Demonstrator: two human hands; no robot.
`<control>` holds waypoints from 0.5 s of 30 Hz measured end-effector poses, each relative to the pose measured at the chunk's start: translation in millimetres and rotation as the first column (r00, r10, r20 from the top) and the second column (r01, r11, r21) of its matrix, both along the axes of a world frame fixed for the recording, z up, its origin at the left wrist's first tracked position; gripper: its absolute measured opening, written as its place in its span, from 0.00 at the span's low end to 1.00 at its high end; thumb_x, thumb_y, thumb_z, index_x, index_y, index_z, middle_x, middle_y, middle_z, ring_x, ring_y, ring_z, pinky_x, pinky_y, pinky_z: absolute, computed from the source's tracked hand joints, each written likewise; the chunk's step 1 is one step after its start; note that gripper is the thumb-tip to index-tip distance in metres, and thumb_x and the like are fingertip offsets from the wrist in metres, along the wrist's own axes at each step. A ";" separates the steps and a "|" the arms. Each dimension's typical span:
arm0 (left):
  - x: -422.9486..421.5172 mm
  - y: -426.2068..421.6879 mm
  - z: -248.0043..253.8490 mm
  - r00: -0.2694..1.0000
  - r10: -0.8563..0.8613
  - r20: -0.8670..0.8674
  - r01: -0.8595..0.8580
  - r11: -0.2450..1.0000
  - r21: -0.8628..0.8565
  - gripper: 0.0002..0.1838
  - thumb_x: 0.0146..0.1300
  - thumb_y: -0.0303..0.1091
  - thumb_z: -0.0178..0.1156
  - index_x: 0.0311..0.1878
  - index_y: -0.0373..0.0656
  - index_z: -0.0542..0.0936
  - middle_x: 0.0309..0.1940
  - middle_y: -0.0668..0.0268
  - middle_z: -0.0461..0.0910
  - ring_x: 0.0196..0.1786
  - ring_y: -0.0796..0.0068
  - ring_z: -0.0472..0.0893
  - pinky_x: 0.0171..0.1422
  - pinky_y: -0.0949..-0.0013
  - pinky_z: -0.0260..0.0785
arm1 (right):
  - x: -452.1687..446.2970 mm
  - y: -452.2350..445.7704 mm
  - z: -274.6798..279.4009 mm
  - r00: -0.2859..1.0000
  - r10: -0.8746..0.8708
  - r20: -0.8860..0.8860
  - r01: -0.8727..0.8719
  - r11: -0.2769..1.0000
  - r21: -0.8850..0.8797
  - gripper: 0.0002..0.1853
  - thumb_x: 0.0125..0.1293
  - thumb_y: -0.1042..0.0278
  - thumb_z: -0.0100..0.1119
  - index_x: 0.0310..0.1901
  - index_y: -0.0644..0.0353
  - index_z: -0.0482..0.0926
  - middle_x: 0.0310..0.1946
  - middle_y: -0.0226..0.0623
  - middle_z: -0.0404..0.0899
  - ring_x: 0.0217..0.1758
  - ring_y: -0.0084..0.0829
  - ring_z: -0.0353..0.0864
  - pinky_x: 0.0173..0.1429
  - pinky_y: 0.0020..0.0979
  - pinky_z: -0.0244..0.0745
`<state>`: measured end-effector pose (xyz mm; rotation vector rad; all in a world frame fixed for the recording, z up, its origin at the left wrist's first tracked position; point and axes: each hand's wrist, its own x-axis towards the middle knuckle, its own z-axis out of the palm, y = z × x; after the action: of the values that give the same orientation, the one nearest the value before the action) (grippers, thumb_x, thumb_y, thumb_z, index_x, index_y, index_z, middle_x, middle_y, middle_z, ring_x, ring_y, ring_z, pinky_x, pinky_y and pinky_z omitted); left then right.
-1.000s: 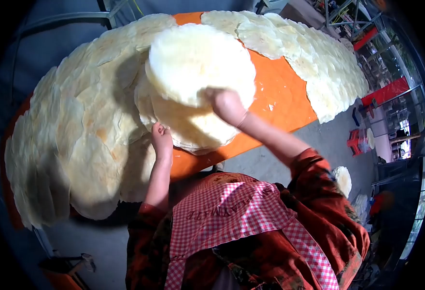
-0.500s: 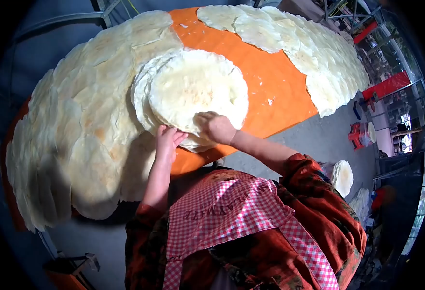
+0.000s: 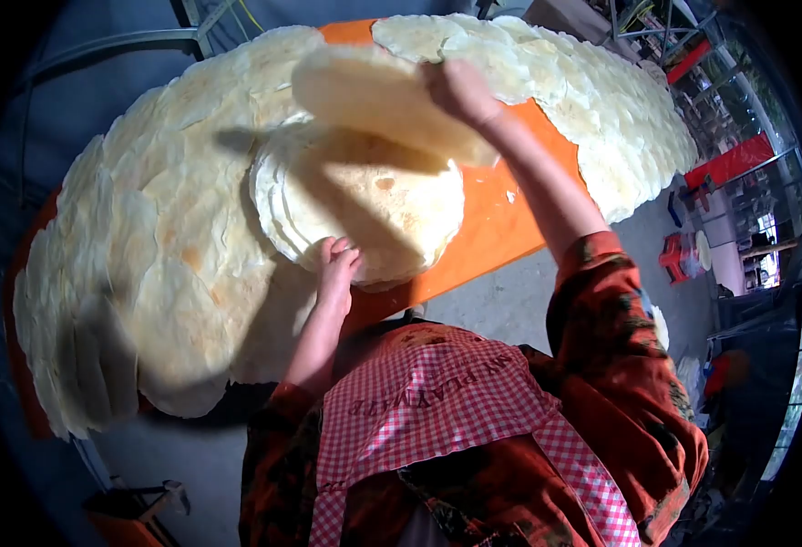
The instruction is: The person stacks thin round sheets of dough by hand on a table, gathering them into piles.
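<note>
Head camera view, looking down: a thin, round, pale sheet (image 3: pixel 365 91) is held up, tilted and slightly blurred, above the far side of a stack of similar sheets (image 3: pixel 401 205). Its right-hand edge is gripped in the right hand (image 3: pixel 460 91), which is closed with the fingers bent. The left hand (image 3: pixel 333 273) is held half curled at the near edge of the stack, its fingertips over the rim; whether anything is pinched there cannot be told. Dark shadows are cast across the stack, which is set on an orange tabletop (image 3: pixel 497 232). The tabletop's left part is covered by overlapping sheets (image 3: pixel 146 264), and its far right by another spread (image 3: pixel 583 118). A red-and-white checked apron (image 3: pixel 447 410) is worn over patterned red sleeves (image 3: pixel 606 310)
</note>
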<state>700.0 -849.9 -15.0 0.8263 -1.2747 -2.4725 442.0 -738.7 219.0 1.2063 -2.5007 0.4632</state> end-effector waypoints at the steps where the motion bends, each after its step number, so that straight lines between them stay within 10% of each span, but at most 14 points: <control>1: 1.2 1.8 -1.3 1.000 0.017 -0.003 -0.017 0.999 -0.032 0.31 0.60 0.24 0.56 0.66 0.40 0.57 0.60 0.55 0.63 0.56 0.65 0.70 0.59 0.63 0.68 | 0.7 0.4 27.3 0.989 0.085 -0.125 -0.090 0.995 -0.039 0.09 0.53 0.72 0.51 0.33 0.58 0.82 0.29 0.52 0.80 0.34 0.52 0.80 0.39 0.48 0.75; 5: 3.8 -6.0 0.6 0.949 0.311 0.055 -0.198 0.722 -0.663 0.29 0.58 0.25 0.59 0.62 0.36 0.63 0.56 0.55 0.64 0.54 0.65 0.69 0.54 0.66 0.70 | 44.9 3.9 5.5 0.975 0.148 -0.166 -0.130 0.985 0.116 0.11 0.57 0.73 0.53 0.39 0.55 0.83 0.34 0.45 0.82 0.36 0.47 0.82 0.39 0.40 0.76; 11: -1.3 -32.1 -11.6 0.934 0.297 0.200 -0.162 0.848 -0.505 0.29 0.58 0.25 0.59 0.62 0.31 0.62 0.47 0.57 0.71 0.48 0.67 0.74 0.53 0.64 0.70 | 124.9 15.2 -213.2 0.952 0.248 0.177 -0.258 0.965 0.035 0.05 0.55 0.69 0.52 0.31 0.57 0.78 0.30 0.41 0.80 0.32 0.42 0.81 0.35 0.39 0.76; 15: 5.8 -32.5 19.0 0.953 0.225 0.201 -0.202 0.971 -0.131 0.24 0.60 0.25 0.57 0.59 0.32 0.65 0.42 0.59 0.74 0.40 0.72 0.77 0.46 0.68 0.74 | 130.0 8.6 -182.5 0.974 0.118 0.191 -0.142 0.983 0.118 0.08 0.54 0.69 0.53 0.34 0.57 0.79 0.30 0.39 0.80 0.32 0.42 0.81 0.36 0.38 0.77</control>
<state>705.8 -882.4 4.0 1.1620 -1.2982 -2.1708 572.0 -730.1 36.4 1.4458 -2.6526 0.4689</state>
